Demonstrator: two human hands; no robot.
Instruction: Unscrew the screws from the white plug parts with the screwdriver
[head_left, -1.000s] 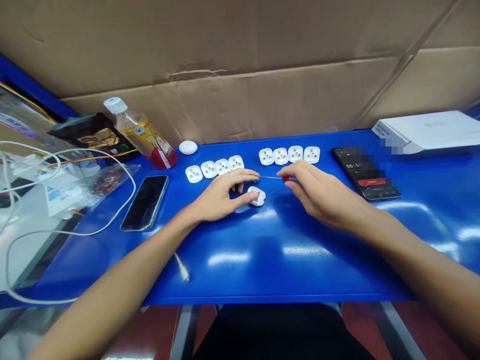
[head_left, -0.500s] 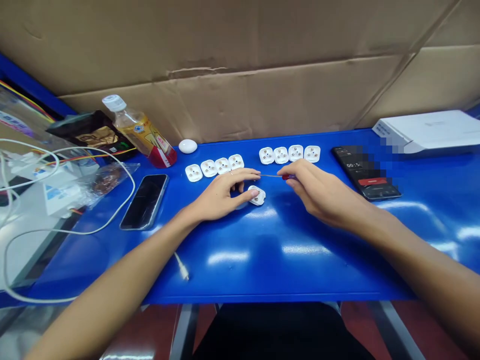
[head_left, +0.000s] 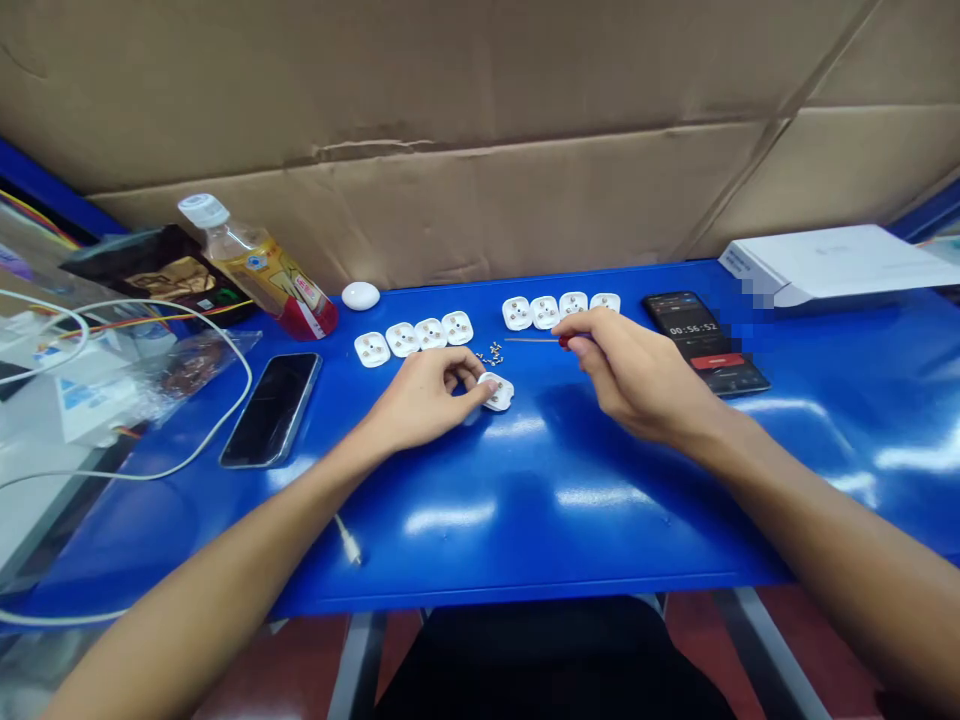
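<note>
At 6 o'clock from the white plug piece (head_left: pixel 498 396), a glossy stretch of blue bench (head_left: pixel 540 540) down to the front edge, with room for moving between the forearms. At 12, closed off along the far edge by a cardboard wall (head_left: pixel 585 200).

In the left hand (head_left: pixel 431 395), pinched narrowly beneath the thumb with fingers curled behind: the plug piece; cannot tell the hold on the underside. In the right hand (head_left: pixel 634 375), at 3 o'clock, gripped at the red end: a slim screwdriver (head_left: pixel 532 340), pointing toward 9, apart from the plug piece and with tip near a scatter of loose screws (head_left: pixel 496 350) at 12.

Near at 10, a left row of four similar pieces (head_left: pixel 403 340). At 1, a right row of four more (head_left: pixel 544 312), partly covered at the right end by the right hand. Farther out at 10, a white oval object (head_left: pixel 361 296), a bottle (head_left: pixel 285 285) and a black packet (head_left: pixel 161 270). At 9, past the left hand, a dark phone (head_left: pixel 271 410); between 7 and 8, beside the left forearm, a white cable plug (head_left: pixel 349 548). Toward 3, just past the right hand, a timer phone (head_left: pixel 697 345), reading 00:56:52; farther out at 2, a white box (head_left: pixel 840 260).
</note>
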